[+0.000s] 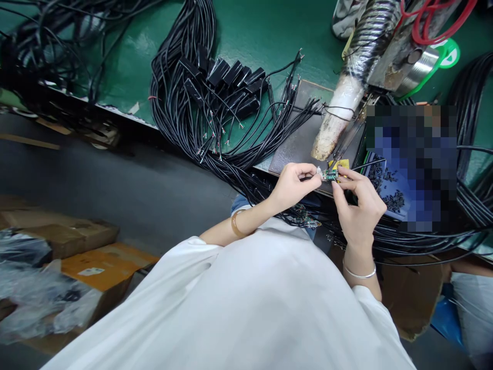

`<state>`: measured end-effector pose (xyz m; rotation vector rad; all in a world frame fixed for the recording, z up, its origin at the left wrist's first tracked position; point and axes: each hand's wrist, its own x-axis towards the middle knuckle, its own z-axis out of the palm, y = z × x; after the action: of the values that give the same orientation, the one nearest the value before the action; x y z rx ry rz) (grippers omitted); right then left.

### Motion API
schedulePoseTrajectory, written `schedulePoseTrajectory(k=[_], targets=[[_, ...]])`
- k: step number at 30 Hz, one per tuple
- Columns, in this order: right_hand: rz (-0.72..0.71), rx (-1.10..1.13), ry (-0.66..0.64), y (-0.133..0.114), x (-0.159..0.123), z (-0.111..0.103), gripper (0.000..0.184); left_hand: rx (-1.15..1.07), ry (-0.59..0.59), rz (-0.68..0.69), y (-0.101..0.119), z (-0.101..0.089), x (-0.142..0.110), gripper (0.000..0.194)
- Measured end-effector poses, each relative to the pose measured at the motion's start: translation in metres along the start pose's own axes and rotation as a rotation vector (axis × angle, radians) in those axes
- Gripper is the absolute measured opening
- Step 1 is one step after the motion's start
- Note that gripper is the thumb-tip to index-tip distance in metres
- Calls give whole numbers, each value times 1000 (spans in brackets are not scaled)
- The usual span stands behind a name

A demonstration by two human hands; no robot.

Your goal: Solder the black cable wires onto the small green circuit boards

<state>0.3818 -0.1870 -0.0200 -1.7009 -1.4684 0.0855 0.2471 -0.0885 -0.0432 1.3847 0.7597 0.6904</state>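
Observation:
A small green circuit board (pixel 330 175) is held up between my two hands, above the table's front edge. My left hand (pixel 295 186) is closed in a pinch at the board's left end, on a black cable whose pale wire ends meet the board. At the board's right end, my right hand (pixel 358 200) pinches it between thumb and fingertips. Just behind the board lies a yellow sponge pad (pixel 341 165). Thin metal tips of a soldering tool (pixel 344 139) point down toward the board from a stand. Exactly where the wires touch the board is too small to tell.
A wrapped duct (pixel 342 105) ends close above my hands. Bundled black cables (pixel 181 123) with black plastic housings (pixel 231 77) cover the green table (pixel 254 31). A blue tray (pixel 396 185) holds small black parts. Cardboard boxes (pixel 103 262) stand lower left.

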Motion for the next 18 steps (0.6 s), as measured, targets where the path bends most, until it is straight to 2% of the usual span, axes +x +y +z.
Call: schedulePoseTrajectory(k=[2, 4, 7, 10, 14, 18], targets=[[64, 27, 61, -2, -3, -4, 3, 9, -31, -11, 0, -1, 1, 22], [130, 86, 194, -5, -8, -9, 6, 15, -50, -22, 0, -2, 2, 21], [148, 237, 342, -8, -15, -15, 16, 13, -54, -21, 0, -3, 2, 21], [146, 240, 306, -5, -22, -15, 25, 13, -51, -12, 1, -3, 2, 21], [45, -24, 171, 4, -22, -6, 16, 20, -56, -5, 3, -3, 2, 23], [-79, -43, 61, 9, -16, 7, 10, 44, -65, 15, 4, -3, 4, 22]])
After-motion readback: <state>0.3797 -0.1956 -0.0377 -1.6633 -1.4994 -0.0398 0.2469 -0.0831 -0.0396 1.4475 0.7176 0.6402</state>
